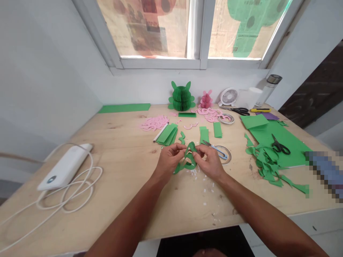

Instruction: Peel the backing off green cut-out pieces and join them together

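Note:
Both hands meet over the middle of the wooden table, pinching a curved green paper cutout (190, 165) between them. My left hand (171, 159) grips its left side with thumb and fingertips. On the other side, my right hand (210, 161) holds the same cutout, fingers closed. Parts of the paper hide behind the fingertips. Just beyond the hands lie a small curly green scrap (182, 138) and a stack of folded green paper (169, 135). A light-blue craft knife (221, 151) lies by my right hand, over a tape roll (228, 160).
Green offcuts (268, 160) and black-handled scissors (281, 147) lie at right on a green sheet (292, 150). Pink cutouts (154, 123) are further back, before a green paper figure (181, 98) and a pink one (206, 100). A white power strip (66, 166) with looped cable sits left.

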### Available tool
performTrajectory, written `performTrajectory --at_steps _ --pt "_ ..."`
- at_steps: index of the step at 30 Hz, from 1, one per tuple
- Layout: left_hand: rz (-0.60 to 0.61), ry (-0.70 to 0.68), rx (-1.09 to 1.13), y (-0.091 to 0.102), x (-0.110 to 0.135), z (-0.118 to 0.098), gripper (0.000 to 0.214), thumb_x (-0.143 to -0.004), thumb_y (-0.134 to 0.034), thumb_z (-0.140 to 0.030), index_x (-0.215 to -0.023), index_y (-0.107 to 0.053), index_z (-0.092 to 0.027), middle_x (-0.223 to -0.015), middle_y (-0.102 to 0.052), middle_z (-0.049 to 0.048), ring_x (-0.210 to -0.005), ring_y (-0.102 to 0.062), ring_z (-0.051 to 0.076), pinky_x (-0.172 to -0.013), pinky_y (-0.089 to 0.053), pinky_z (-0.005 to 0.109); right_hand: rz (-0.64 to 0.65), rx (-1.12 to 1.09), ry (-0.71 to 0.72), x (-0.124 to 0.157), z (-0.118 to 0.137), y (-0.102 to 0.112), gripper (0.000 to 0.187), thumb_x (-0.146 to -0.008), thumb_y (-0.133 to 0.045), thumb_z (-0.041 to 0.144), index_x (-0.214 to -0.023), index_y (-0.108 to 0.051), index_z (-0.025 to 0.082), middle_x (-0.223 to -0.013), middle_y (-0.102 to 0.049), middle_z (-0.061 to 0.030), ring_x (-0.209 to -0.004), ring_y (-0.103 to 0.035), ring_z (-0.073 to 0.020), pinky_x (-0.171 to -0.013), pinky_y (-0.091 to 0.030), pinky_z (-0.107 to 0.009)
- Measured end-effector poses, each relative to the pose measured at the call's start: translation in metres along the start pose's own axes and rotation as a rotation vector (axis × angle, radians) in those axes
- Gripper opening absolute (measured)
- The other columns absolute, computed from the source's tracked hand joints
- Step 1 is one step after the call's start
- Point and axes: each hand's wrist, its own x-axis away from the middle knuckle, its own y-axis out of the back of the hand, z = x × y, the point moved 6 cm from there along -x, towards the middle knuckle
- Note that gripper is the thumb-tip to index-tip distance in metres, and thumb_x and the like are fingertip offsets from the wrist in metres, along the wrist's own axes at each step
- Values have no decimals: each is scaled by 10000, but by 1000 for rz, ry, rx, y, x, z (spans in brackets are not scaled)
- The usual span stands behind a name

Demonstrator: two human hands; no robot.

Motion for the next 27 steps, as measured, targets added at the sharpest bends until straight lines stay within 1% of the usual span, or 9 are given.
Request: performTrajectory --at_steps 5,8,10,12,15,20,21,24,27 --pt "-165 -156 -260 18 -6 -5 152 -641 -674 -311 -678 -671 -164 -679 -676 10 -619 -594 150 -561 -439 233 -40 -155 -119 -2 -15 2 187 -747 -520 273 -589 -537 176 -491 -385 47 -481 -369 -95 -457 -299 -213" --pt "-190 -254 -507 23 -8 -8 117 -659 -643 -290 -639 -674 -179 -688 -678 7 -586 -570 145 -527 -412 232 -72 -302 -217 -3 -29 2 207 -761 -526 338 -711 -614 157 -536 -448 28 -496 -410 -103 -449 -312 -215" --pt "-194 -307 -563 23 -8 -11 77 -641 -644 -242 -688 -679 -192 -746 -688 9 -583 -565 138 -517 -411 229 -100 -346 -243 -4 -34 3 237 -759 -536 368 -747 -632 151 -568 -495 9 -527 -453 -117 -452 -328 -218" --pt "-171 -307 -526 22 -7 -12 184 -638 -645 -222 -815 -686 -195 -821 -696 26 -620 -584 142 -534 -432 233 -115 -369 -251 -5 -36 4 248 -752 -546 380 -751 -640 151 -592 -527 -2 -554 -484 -127 -461 -344 -221" --pt "-77 -215 -387 20 -6 -12 271 -683 -634 -281 -924 -673 -162 -886 -698 78 -763 -630 192 -579 -475 257 -135 -389 -252 -6 -33 8 243 -745 -555 377 -741 -643 151 -611 -549 -5 -575 -502 -131 -483 -365 -225" --pt "293 -122 -184 1 4 -17 529 -696 -644 -263 -1213 -537 -226 -1224 -581 120 -1127 -531 263 -787 -513 344 -206 -451 -290 -7 -31 16 215 -728 -573 359 -734 -637 154 -648 -575 -6 -598 -500 -127 -534 -398 -232" --pt "307 -123 -198 -1 5 -17 570 -688 -663 -258 -1238 -513 -243 -1259 -556 117 -1165 -501 262 -823 -502 350 -215 -468 -295 -7 -30 16 207 -725 -575 354 -726 -634 156 -649 -576 -4 -595 -496 -124 -539 -401 -233" --pt "204 -111 -190 -5 6 -12 567 -651 -713 -253 -1191 -544 -228 -1211 -584 113 -1161 -502 251 -849 -488 345 -206 -503 -288 -7 -28 15 190 -720 -581 344 -694 -619 160 -630 -562 1 -586 -487 -120 -548 -401 -235" --pt "165 -35 -72 -12 7 0 450 -616 -743 -253 -1043 -617 -185 -929 -673 80 -885 -626 210 -742 -517 331 -184 -508 -275 -6 -23 14 196 -716 -585 355 -688 -612 163 -609 -542 4 -589 -485 -125 -549 -398 -238"
